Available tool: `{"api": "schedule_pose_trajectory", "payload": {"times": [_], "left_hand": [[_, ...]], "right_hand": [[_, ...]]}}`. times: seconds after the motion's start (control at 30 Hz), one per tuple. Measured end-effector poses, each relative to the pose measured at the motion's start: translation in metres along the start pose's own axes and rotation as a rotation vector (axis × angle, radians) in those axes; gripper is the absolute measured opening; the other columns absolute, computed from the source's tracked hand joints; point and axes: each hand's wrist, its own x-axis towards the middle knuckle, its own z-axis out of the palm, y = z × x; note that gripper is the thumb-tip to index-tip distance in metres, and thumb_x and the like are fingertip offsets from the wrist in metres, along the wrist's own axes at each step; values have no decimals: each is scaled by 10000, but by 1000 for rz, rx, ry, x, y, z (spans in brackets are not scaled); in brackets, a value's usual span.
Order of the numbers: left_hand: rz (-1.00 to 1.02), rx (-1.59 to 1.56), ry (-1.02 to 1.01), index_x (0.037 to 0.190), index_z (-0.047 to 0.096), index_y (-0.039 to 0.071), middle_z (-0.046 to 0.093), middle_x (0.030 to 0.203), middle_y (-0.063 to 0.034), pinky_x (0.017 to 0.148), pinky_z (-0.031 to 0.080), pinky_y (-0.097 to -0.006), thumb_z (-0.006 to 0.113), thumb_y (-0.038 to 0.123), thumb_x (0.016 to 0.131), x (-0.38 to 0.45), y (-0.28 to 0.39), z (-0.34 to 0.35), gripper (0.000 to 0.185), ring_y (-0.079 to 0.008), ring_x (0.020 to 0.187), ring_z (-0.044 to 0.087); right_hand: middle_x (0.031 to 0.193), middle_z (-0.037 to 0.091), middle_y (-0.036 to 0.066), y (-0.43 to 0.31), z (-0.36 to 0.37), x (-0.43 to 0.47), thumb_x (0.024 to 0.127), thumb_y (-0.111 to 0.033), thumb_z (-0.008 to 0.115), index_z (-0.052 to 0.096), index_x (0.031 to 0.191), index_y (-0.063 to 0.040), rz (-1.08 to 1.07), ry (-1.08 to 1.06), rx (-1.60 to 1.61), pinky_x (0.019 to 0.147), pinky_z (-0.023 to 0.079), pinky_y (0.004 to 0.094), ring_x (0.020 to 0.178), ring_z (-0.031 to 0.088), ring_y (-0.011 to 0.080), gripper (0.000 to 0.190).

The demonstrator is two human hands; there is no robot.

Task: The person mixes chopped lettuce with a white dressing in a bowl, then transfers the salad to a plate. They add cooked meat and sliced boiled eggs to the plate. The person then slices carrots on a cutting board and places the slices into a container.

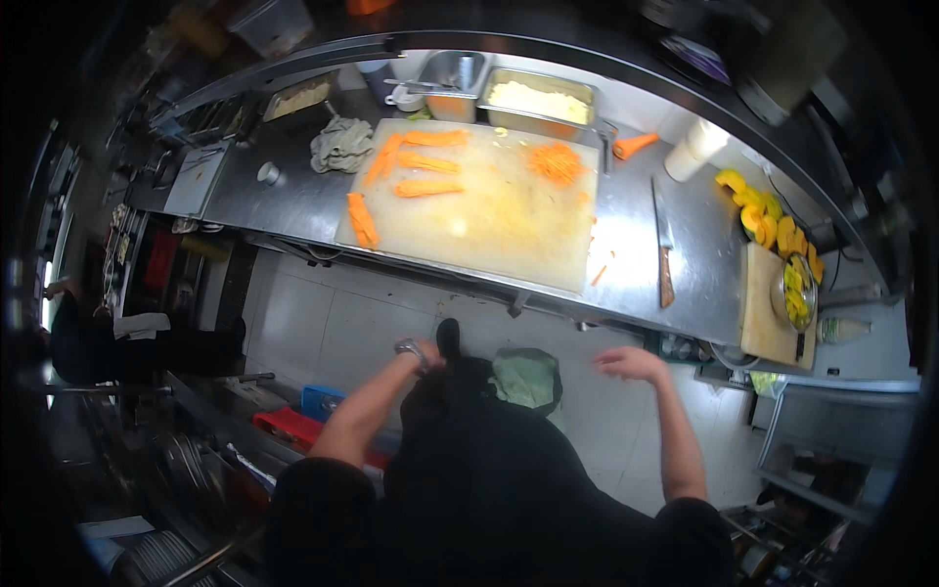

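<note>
My left hand, with a metal band at the wrist, hangs over the floor beside my body; its fingers are blurred and partly hidden against my dark clothing. My right hand is held out in the air before the counter, fingers apart and holding nothing. Beyond both hands a large white cutting board lies on the steel counter. Several stacks of sliced carrot lie on its left part, and a pile of shredded carrot at its upper right. A wooden-handled knife lies to the right of the board.
Behind the board stand metal pans. A crumpled cloth lies at its left. Cut pumpkin and a bowl on a wooden board are at the right. A green bag-lined bin stands on the floor. Another person is at far left.
</note>
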Motion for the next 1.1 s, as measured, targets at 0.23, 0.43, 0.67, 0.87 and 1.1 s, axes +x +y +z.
{"api": "schedule_pose_trajectory", "payload": {"times": [0.23, 0.43, 0.67, 0.87, 1.1], "left_hand": [[916, -702, -104, 1454, 522, 129, 431, 1547, -144, 1166, 302, -377, 524, 619, 961, 39, 55, -29, 696, -262, 1405, 416], [269, -167, -281, 1480, 455, 101, 344, 1575, -145, 1189, 241, -390, 434, 726, 916, 81, -77, -8, 842, -286, 1475, 286], [-138, -730, 679, 992, 721, 3, 739, 911, -159, 779, 552, -431, 687, 416, 877, -97, -202, -33, 429, -327, 841, 703], [35, -930, 1611, 1074, 630, -42, 670, 965, -193, 766, 541, -396, 773, 210, 808, -122, -209, -130, 394, -338, 828, 662], [-524, -682, 1462, 1289, 538, -49, 602, 1078, -282, 998, 455, -459, 783, 150, 718, -80, -199, -190, 652, -400, 1117, 550]], "right_hand": [[1157, 656, 151, -41, -117, -6, 887, -245, 703, 551, 1388, -94, -85, 1091, 136, 875, 525, 374, 1022, 658, 249, 546], [1269, 562, 226, -7, -108, 52, 812, -215, 743, 506, 1425, -116, 327, 1315, -234, 997, 475, 454, 1104, 605, 359, 665], [1102, 616, 215, 10, -98, 49, 772, -180, 710, 551, 1352, -91, 379, 1330, -167, 963, 476, 451, 1064, 610, 373, 608], [1121, 607, 223, 8, -89, 67, 778, -235, 674, 564, 1303, -85, 413, 1469, -68, 954, 468, 467, 1052, 600, 395, 557], [1111, 590, 213, 8, -79, 75, 795, -230, 645, 574, 1284, -92, 318, 1585, -44, 925, 460, 476, 1011, 590, 394, 514]]}}
